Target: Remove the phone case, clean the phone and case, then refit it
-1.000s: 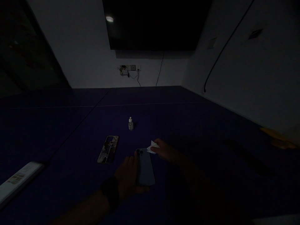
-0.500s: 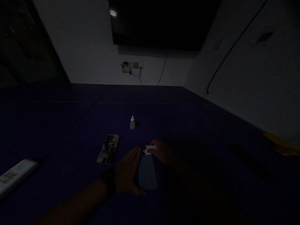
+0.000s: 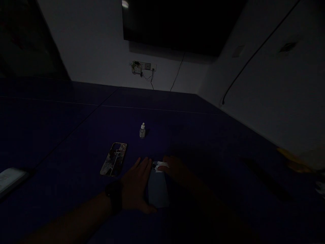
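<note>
A blue-grey phone [image 3: 158, 189] lies back up on the dark purple table. My left hand [image 3: 135, 185], with a dark watch on its wrist, rests along the phone's left edge. Its fingers are stretched out and its thumb reaches the near edge. At the far end, my right hand [image 3: 174, 168] is closed on a crumpled white tissue [image 3: 160, 165] and presses it by the camera area, partly covering the lenses. A patterned phone case [image 3: 114, 159] lies to the left of my left hand. Beyond the hands stands a small dropper bottle [image 3: 142, 131] with a white top.
At the left edge lies a white box [image 3: 11, 179]. A dark flat strip [image 3: 265, 178] and a yellow item [image 3: 293, 159] are on the right, dim and hard to make out. Wall sockets [image 3: 146, 66] with cables sit below a large dark screen [image 3: 175, 25].
My right hand has pushed the tissue slightly down onto the phone's camera end. The left hand's fingers have spread a little. The camera view has tilted and shifted slightly.
</note>
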`<state>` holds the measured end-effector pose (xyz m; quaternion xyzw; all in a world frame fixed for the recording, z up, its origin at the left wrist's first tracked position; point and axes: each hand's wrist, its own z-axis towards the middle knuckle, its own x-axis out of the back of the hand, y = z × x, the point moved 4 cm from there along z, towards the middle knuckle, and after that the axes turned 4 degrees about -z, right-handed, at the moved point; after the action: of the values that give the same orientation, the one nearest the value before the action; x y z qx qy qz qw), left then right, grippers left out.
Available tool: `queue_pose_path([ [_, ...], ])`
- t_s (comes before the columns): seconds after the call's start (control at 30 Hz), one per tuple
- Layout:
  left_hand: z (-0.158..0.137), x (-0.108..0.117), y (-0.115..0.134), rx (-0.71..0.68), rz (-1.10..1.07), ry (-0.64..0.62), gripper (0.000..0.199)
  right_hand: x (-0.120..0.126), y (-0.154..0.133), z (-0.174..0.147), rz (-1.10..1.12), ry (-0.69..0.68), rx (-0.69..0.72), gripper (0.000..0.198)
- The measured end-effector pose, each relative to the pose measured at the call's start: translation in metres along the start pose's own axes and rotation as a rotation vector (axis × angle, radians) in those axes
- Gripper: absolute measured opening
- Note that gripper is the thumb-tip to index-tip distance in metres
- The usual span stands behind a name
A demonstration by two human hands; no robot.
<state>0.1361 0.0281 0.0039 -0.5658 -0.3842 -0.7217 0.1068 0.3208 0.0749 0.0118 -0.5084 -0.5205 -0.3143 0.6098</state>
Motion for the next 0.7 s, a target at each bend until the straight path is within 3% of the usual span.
queue_pose_path([
  [0.17, 0.001, 0.003, 0.001, 0.015, -0.005, -0.011, 0.136, 0.000, 0.001, 0.015, -0.030, 0.069, -0.083, 0.023],
  [0.4, 0.000, 0.000, -0.001, -0.006, 0.011, 0.025, 0.137, -0.001, 0.002, -0.002, 0.030, -0.029, -0.005, 0.021],
  [0.6, 0.001, 0.001, -0.002, 0.000, 0.004, -0.008, 0.138, 0.003, -0.003, 0.009, -0.016, 0.051, -0.088, 0.020],
  [0.7, 0.002, 0.002, -0.001, 0.011, -0.010, -0.013, 0.137, 0.003, -0.002, 0.009, -0.017, 0.037, -0.061, 0.019],
])
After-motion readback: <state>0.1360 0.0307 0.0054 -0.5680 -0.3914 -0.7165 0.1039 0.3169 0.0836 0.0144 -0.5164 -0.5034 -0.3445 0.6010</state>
